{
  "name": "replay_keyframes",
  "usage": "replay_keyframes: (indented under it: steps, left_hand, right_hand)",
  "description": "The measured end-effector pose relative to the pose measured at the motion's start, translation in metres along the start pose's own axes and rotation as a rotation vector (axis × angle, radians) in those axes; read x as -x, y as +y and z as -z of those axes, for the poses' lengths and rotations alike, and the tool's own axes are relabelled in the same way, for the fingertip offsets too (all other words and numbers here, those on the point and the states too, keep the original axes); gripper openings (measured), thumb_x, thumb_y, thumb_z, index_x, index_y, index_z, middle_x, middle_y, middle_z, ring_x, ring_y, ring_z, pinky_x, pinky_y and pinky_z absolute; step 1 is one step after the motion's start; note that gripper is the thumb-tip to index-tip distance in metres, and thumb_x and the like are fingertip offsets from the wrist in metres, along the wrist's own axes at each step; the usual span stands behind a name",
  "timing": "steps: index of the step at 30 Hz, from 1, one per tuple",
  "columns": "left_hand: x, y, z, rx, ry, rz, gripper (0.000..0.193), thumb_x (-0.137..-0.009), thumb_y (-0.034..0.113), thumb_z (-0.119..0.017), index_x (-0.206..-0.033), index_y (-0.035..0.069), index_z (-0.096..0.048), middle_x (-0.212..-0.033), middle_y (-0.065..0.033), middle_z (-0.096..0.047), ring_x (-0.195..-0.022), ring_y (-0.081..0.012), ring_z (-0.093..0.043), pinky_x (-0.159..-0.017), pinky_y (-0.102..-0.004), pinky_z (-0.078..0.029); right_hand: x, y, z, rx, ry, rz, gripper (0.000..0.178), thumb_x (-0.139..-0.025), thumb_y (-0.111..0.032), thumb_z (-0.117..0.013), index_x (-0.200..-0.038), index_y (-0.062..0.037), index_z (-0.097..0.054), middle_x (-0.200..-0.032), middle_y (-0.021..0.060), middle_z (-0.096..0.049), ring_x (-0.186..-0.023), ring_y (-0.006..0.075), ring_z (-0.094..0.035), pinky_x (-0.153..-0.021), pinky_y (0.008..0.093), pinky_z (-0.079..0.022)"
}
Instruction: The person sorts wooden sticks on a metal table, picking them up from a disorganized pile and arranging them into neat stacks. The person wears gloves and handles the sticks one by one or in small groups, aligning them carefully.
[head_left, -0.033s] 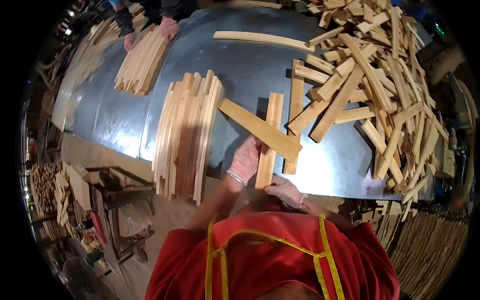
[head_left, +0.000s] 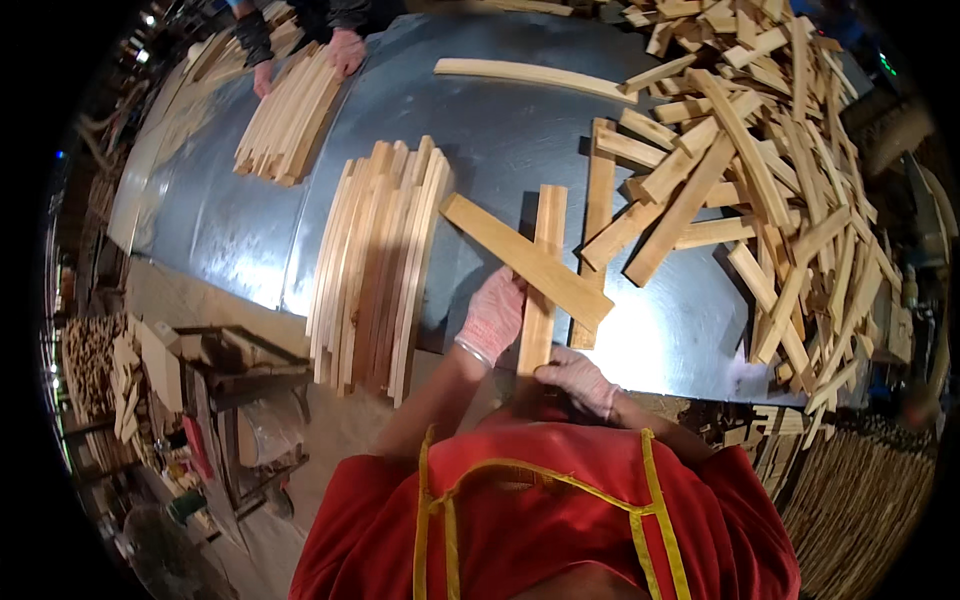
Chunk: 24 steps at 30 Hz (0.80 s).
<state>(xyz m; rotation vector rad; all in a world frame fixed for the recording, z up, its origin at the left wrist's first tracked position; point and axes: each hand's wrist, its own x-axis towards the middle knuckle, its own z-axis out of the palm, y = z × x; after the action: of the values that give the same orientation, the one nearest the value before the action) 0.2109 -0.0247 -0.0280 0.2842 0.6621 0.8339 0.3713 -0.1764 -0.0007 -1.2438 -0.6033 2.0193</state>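
Observation:
My left hand, in a pinkish-white knit glove, is closed on the left edge of a pale wooden slat near its middle. Its fingertips are partly hidden behind the wood. The gloved right hand grips the near end of this same slat, with the thumb on top. A second, darker slat lies slantwise across the first, from upper left to lower right. Left of my hands, a bundle of slats stands side by side on the metal tabletop, jutting over its near edge.
A big jumbled heap of slats covers the table's right side. One long slat lies across the far part. At far left, a co-worker's gloved hands hold another slat bundle. A wooden stand is at lower left.
The whole view has shifted by a few pixels. Both hands and the two crossed slats keep nearly the same arrangement.

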Motion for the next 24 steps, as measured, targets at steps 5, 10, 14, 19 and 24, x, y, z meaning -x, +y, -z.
replay_keyframes:
  steps: [5,10,14,19,24]
  left_hand:
    - [0.012,0.004,-0.031,-0.247,0.066,0.189,0.046,-0.105,0.040,-0.064,-0.139,0.009,-0.062,-0.129,-0.0048,-0.069,-0.118,-0.0191,-0.065,-0.103,-0.0377,-0.052]
    - [0.012,-0.018,-0.016,-0.479,0.250,0.080,0.035,-0.095,0.015,-0.072,-0.128,0.003,-0.071,-0.111,-0.0041,-0.073,-0.102,-0.0169,-0.067,-0.094,-0.0320,-0.053]
    - [0.036,-0.002,-0.017,-0.628,0.233,0.042,0.043,-0.092,0.012,-0.071,-0.135,0.005,-0.067,-0.109,-0.0081,-0.075,-0.098,-0.0177,-0.069,-0.089,-0.0339,-0.056]
    - [0.096,0.069,-0.018,-1.773,0.355,-0.213,0.050,-0.094,0.032,-0.065,-0.139,0.012,-0.057,-0.109,-0.0185,-0.074,-0.097,-0.0385,-0.072,-0.087,-0.0477,-0.058]
    - [0.103,0.107,-0.014,-2.275,0.617,-0.022,0.054,-0.097,0.022,-0.058,-0.147,0.004,-0.048,-0.103,-0.0173,-0.072,-0.085,-0.0353,-0.074,-0.073,-0.0481,-0.059]
  right_hand:
    - [0.001,-0.040,0.021,0.508,0.064,-0.058,0.036,-0.097,-0.028,-0.072,-0.119,-0.0003,-0.070,-0.094,0.0074,-0.072,-0.084,0.0183,-0.068,-0.077,0.0343,-0.056]
    - [0.031,-0.102,-0.003,1.181,-0.522,0.114,0.048,-0.098,-0.038,-0.064,-0.135,-0.0068,-0.066,-0.121,0.0154,-0.073,-0.107,0.0353,-0.070,-0.095,0.0441,-0.055]
    - [0.020,-0.164,-0.025,1.199,0.050,0.265,0.061,-0.096,-0.043,-0.067,-0.143,-0.0033,-0.060,-0.132,0.0231,-0.068,-0.126,0.0405,-0.063,-0.110,0.0446,-0.047]
    - [-0.023,-0.140,0.135,1.146,1.222,0.587,0.072,-0.090,-0.035,-0.077,-0.142,0.0094,-0.054,-0.148,0.0270,-0.057,-0.138,0.0410,-0.053,-0.116,0.0438,-0.042]
    - [-0.050,-0.146,0.162,0.519,1.343,0.328,0.089,-0.086,-0.030,-0.085,-0.154,0.0093,-0.041,-0.147,0.0310,-0.058,-0.135,0.0373,-0.059,-0.114,0.0435,-0.045]
